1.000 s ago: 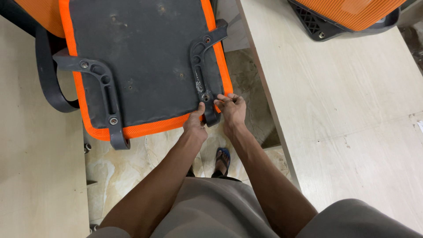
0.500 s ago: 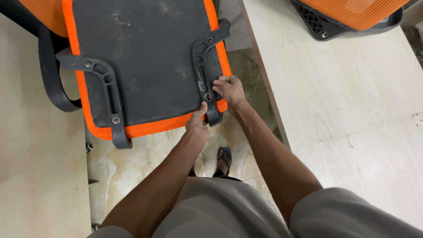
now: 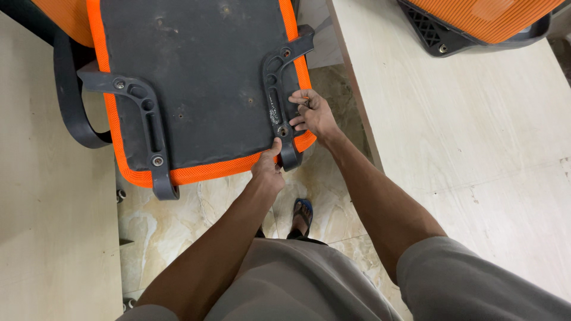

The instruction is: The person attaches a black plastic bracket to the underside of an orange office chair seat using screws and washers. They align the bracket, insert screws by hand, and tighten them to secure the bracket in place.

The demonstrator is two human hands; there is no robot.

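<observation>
While left hand (image 3: 267,169) pinches bracket (image 3: 277,107) end, right hand (image 3: 312,113) grip holds small screw beside bracket.

Even, soft light falls from above, bright but without harsh glare. Faint shadows lie under the chair seat (image 3: 196,89) and beside the forearms on the marble floor (image 3: 178,232). Focus is sharp across the frame; wide-angle stretch bends the pale worktop (image 3: 476,131) edges.
</observation>
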